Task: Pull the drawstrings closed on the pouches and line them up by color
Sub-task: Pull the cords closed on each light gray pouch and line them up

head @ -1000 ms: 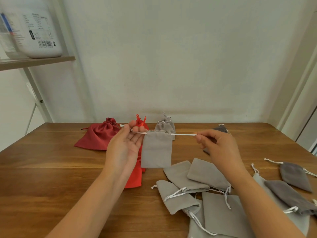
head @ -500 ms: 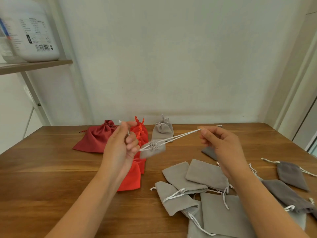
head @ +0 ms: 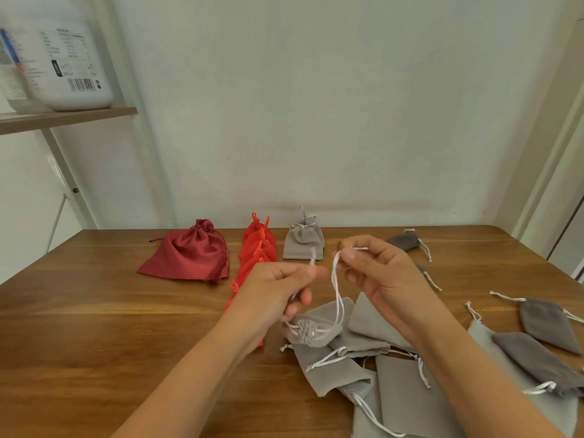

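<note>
Since half a second ago both grips have drawn closer together, and the light grey pouch, then strung taut between them, now dangles below them with its mouth gathered shut.

Left grip: fingers curled, pinching a white cord end between thumb and forefinger.

Right grip: fingertips pinching the looped white drawstring, which runs down from it to the pouch.

Beyond the grips, on the table, left to right: one dark red pouch; a row of orange-red pouches; closed grey pouches.

Beneath and nearer than the grips: a heap of open light grey pouches.

Right of the right grip: dark grey pouches.
</note>
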{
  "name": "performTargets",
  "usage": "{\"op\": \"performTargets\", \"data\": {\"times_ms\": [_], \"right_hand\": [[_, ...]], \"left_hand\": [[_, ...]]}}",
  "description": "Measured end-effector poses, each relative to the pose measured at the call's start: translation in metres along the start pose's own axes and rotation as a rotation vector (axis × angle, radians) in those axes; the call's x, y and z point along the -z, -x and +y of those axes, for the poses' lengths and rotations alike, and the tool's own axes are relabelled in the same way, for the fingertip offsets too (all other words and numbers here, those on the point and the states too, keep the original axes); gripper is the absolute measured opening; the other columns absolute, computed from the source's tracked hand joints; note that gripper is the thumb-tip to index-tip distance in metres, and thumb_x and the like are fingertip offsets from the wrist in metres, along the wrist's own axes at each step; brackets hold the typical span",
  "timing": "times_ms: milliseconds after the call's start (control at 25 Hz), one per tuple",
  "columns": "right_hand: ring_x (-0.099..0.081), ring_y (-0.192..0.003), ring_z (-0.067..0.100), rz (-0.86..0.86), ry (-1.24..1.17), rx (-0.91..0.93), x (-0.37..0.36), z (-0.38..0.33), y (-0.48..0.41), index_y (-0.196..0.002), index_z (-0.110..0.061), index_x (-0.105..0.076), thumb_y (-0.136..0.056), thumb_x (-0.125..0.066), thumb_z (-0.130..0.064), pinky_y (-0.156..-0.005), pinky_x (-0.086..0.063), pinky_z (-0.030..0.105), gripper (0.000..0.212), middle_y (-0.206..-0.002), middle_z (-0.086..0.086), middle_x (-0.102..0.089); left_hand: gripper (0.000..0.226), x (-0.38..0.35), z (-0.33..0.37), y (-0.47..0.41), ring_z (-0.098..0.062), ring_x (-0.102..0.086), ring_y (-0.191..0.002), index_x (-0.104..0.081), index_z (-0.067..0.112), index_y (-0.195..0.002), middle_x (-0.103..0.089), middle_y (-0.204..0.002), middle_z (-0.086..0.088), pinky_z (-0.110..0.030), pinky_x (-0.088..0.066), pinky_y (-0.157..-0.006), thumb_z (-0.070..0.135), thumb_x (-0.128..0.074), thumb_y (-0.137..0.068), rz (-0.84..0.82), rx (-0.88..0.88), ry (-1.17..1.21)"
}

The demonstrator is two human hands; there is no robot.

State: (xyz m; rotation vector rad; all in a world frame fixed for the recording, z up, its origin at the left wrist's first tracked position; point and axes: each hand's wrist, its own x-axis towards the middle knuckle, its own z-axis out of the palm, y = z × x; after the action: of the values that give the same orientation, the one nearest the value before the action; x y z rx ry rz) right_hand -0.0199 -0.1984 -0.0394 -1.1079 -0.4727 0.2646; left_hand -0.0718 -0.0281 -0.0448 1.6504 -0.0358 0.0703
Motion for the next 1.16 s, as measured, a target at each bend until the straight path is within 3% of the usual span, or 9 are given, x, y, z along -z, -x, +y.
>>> {"op": "performTargets", "data": {"times_ms": [160,320,480,600,720,800,920,1040,1160], "right_hand": [[-0.064,-0.08,0.015,-0.017,0.355,0.018,-0.006,0.007,0.001,-0.085,-0.011,-0.07,-0.07,-0.07,-0.022,-0.078,-0.052,0.026,0.018,-0.093,0.015,-0.072],[-0.06,-0.064,0.013,-0.007,0.342,0.01,-0.006,0.01,0.0,-0.086,-0.008,-0.069,-0.071,-0.069,-0.02,-0.061,-0.049,0.018,0.019,-0.074,0.009,-0.071],[-0.063,-0.066,0.012,0.027,0.34,0.023,-0.004,0.009,0.0,-0.096,-0.009,-0.069,-0.071,-0.068,-0.026,-0.059,-0.048,0.017,0.03,-0.076,0.004,-0.073],[-0.068,-0.085,0.014,0.095,0.315,0.024,-0.004,0.008,-0.002,-0.112,-0.019,-0.065,-0.068,-0.069,-0.035,-0.069,-0.054,0.023,0.048,-0.099,0.006,-0.073],[-0.065,-0.097,0.007,0.106,0.501,0.115,0.001,0.009,-0.002,-0.118,-0.027,-0.063,-0.061,-0.076,-0.04,-0.08,-0.055,0.024,0.059,-0.109,-0.004,-0.068],[-0.064,-0.096,0.006,0.069,0.621,0.193,0.001,0.011,-0.002,-0.105,-0.03,-0.07,-0.062,-0.078,-0.035,-0.081,-0.054,0.024,0.044,-0.107,-0.008,-0.067],[-0.066,-0.085,0.014,0.034,0.629,0.302,-0.001,0.017,-0.001,-0.086,-0.019,-0.076,-0.067,-0.076,-0.026,-0.075,-0.054,0.025,0.02,-0.094,-0.004,-0.07],[-0.064,-0.082,0.013,0.05,0.655,0.341,0.0,0.015,0.0,-0.083,-0.02,-0.075,-0.072,-0.073,-0.029,-0.073,-0.052,0.026,0.014,-0.087,-0.006,-0.07],[-0.062,-0.079,0.017,0.057,0.628,0.259,-0.002,0.013,0.0,-0.088,-0.022,-0.071,-0.069,-0.074,-0.036,-0.074,-0.051,0.034,0.024,-0.086,-0.005,-0.071]], "left_hand": [[0.027,-0.004,0.003,0.004,-0.007,-0.023,-0.044,-0.074,0.006,-0.097,-0.041,-0.054,0.002,-0.016,-0.02,-0.042,0.009,-0.048,-0.095,-0.24,0.079,-0.093],[0.033,-0.004,0.004,0.005,-0.007,-0.021,-0.05,-0.075,0.005,-0.096,-0.035,-0.056,0.004,-0.018,-0.017,-0.045,0.017,-0.044,-0.095,-0.333,0.113,-0.056],[0.031,-0.002,0.002,0.005,-0.005,-0.028,-0.047,-0.075,0.003,-0.093,-0.039,-0.054,0.005,-0.015,-0.025,-0.044,0.029,-0.058,-0.087,-0.282,0.051,-0.09],[0.033,-0.003,-0.001,0.002,-0.004,-0.034,-0.046,-0.07,-0.007,-0.099,-0.052,-0.056,0.008,-0.014,-0.028,-0.042,0.022,-0.058,-0.089,-0.173,0.045,-0.013],[0.032,-0.001,-0.001,-0.001,-0.003,-0.036,-0.044,-0.073,-0.001,-0.091,-0.052,-0.055,0.004,-0.013,-0.028,-0.041,0.027,-0.062,-0.08,-0.046,0.034,0.102],[0.034,0.001,-0.001,-0.002,-0.004,-0.037,-0.044,-0.072,-0.002,-0.088,-0.054,-0.055,0.002,-0.013,-0.029,-0.041,0.029,-0.062,-0.078,-0.002,0.02,0.13],[0.027,-0.001,0.0,-0.002,-0.005,-0.041,-0.046,-0.076,0.005,-0.085,-0.062,-0.063,-0.002,-0.013,-0.031,-0.041,0.027,-0.061,-0.079,-0.013,0.02,0.16],[0.028,-0.001,0.001,-0.002,-0.003,-0.037,-0.043,-0.073,0.004,-0.09,-0.062,-0.062,0.001,-0.012,-0.026,-0.039,0.026,-0.059,-0.082,-0.039,0.074,0.186],[0.03,0.0,0.002,-0.003,-0.001,-0.037,-0.041,-0.069,-0.001,-0.093,-0.063,-0.06,0.005,-0.01,-0.026,-0.037,0.024,-0.061,-0.077,-0.019,0.123,0.252]]}}
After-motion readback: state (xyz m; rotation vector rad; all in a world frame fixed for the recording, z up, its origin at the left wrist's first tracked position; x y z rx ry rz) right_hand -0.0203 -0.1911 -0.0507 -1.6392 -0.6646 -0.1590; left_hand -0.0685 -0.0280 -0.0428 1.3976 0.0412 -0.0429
